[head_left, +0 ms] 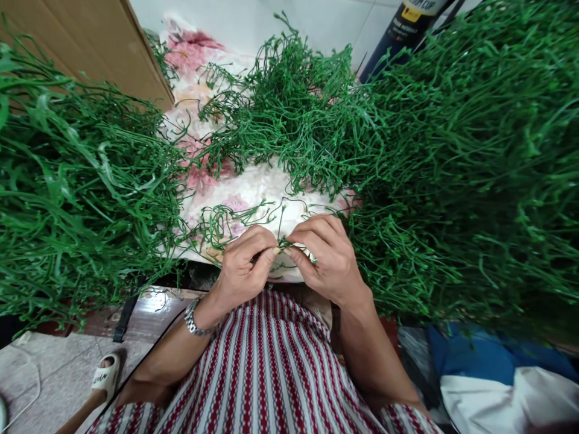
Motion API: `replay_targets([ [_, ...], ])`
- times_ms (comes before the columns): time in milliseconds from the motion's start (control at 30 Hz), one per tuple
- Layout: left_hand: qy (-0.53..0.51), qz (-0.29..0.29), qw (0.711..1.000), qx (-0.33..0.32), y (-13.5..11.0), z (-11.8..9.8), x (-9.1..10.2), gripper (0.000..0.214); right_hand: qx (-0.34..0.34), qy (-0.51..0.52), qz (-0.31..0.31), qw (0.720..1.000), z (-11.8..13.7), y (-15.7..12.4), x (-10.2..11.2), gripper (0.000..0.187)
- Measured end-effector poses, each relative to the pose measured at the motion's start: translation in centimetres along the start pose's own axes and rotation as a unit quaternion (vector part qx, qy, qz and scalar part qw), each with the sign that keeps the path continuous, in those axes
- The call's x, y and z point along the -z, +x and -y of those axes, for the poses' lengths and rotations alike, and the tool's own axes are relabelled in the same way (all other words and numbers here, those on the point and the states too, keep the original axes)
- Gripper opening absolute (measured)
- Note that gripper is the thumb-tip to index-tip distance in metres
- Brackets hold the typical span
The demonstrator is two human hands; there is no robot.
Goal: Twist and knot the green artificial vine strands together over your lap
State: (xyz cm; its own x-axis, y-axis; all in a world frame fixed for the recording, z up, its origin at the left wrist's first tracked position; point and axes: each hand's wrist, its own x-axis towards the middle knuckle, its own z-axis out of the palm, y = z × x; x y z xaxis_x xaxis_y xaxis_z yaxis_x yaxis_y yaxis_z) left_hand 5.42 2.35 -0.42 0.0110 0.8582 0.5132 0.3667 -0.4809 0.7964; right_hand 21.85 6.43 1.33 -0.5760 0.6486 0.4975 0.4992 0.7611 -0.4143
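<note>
My left hand (244,265) and my right hand (328,256) meet fingertip to fingertip over my lap, both pinching a thin green plastic stem sprig (253,214) whose branches fan up and left over a floral cloth (253,187). A metal watch (194,319) is on my left wrist. Large heaps of the same green stems lie to the left (76,193), ahead (294,114) and to the right (470,163) of my hands.
A cardboard box (90,42) stands at the back left and a dark blue can (402,33) at the back right. My red-and-white striped clothing (266,374) fills the foreground. A sandal (106,377) rests on the tiled floor lower left; blue and white cloth (497,380) lies lower right.
</note>
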Motion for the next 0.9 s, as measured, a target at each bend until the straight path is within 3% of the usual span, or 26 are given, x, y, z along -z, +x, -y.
replay_targets([
  [233,0.038,0.028,0.999,-0.013,-0.3,0.2,-0.1,0.013,0.005,-0.006,-0.028,1.0,0.4,-0.4,-0.2,0.012],
  [400,0.034,0.034,0.999,-0.023,-0.5,0.5,-0.1,0.016,0.002,-0.016,0.007,1.0,0.5,-0.5,-0.5,0.026],
  [733,0.091,0.019,0.995,-0.048,-1.2,0.7,-0.2,0.021,-0.018,0.089,0.032,0.995,-0.2,-0.9,-1.1,0.007],
  [900,0.109,0.075,0.991,-0.025,-0.9,0.6,0.2,0.017,-0.054,0.188,0.08,0.977,-0.2,-1.1,-1.1,0.007],
])
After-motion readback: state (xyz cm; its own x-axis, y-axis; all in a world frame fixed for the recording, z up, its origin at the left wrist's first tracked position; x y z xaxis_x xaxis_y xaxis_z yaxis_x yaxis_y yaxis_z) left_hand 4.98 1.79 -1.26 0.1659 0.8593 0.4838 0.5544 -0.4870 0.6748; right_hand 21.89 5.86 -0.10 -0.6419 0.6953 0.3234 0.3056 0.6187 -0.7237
